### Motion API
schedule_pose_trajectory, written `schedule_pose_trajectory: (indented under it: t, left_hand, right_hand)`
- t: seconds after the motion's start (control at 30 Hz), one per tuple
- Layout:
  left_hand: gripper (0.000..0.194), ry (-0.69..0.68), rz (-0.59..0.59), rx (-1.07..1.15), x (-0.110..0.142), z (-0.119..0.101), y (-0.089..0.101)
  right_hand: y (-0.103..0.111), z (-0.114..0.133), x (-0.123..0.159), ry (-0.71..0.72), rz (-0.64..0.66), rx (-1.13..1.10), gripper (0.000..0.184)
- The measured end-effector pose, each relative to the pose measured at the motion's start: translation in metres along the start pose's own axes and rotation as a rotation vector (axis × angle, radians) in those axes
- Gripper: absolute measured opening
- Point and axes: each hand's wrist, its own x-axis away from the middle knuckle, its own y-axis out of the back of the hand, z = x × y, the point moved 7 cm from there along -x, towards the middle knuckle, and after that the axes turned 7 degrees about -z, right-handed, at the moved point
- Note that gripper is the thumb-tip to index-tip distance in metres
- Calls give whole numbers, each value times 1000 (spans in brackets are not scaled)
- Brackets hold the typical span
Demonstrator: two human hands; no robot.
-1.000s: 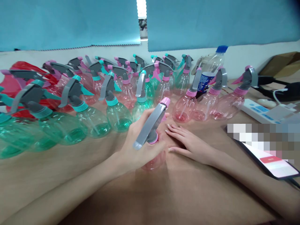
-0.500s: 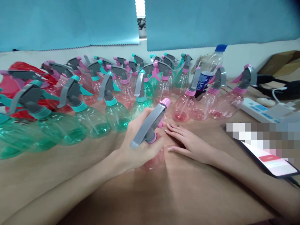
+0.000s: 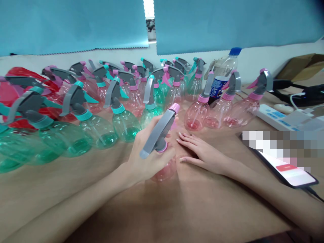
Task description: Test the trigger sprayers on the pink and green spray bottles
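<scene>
My left hand (image 3: pixel 148 157) is wrapped round the neck of a pink spray bottle (image 3: pixel 165 170) that stands on the brown table (image 3: pixel 177 209). The bottle's grey trigger head (image 3: pixel 158 135) with a pink nozzle points up and away from me. My right hand (image 3: pixel 202 152) lies flat on the table just right of the bottle, fingers stretched out and together, holding nothing.
Several green spray bottles (image 3: pixel 125 123) and pink spray bottles (image 3: pixel 196 116) crowd the far half of the table. A blue-capped drink bottle (image 3: pixel 224 76) stands among them. A phone (image 3: pixel 288 167) and a white power strip (image 3: pixel 278 118) lie at the right. A blue curtain (image 3: pixel 76 23) hangs behind.
My view has shifted slightly; the left hand and its bottle sit a little further left. Both hands keep their grip and pose.
</scene>
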Motion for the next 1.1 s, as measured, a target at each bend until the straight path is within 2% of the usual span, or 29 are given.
schedule_pose_trajectory:
  t: [0.63,0.9,1.1]
  left_hand:
    - [40,-3,11,58,-1,-2,0]
    - [43,35,19,20,-1,2,-2]
    - [43,14,7,52,-2,-1,-1]
  right_hand:
    - [-1,-1,1,3,0,-7,69]
    - [-1,-2,1,0,-9,-12,68]
    - [-1,-1,1,4,5,7,69]
